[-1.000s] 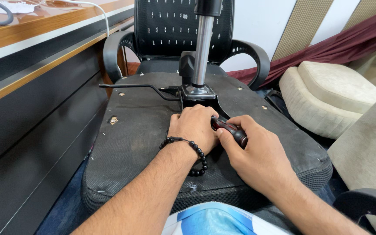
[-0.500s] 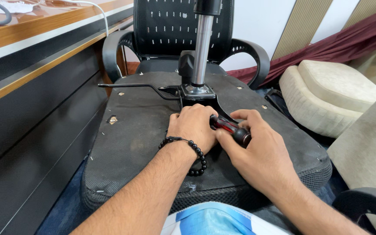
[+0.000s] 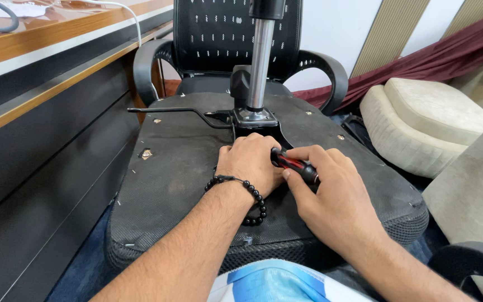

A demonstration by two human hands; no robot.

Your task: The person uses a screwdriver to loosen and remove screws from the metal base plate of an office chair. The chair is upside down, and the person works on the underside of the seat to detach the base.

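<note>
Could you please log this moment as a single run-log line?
right hand: grips screwdriver | left hand: steadies its tip | work: upturned chair seat, near gas cylinder

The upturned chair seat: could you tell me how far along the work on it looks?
Done: the chair seat lies underside up, gas column standing. In hand: the right hand grips a red-and-black screwdriver, the left hand cupped over its tip by the metal plate. Left: the plate remains attached; the screw itself is hidden.

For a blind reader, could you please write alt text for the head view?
The right hand grips a red-and-black screwdriver beside the left hand, both resting on an upturned office chair seat near its metal column.
</note>
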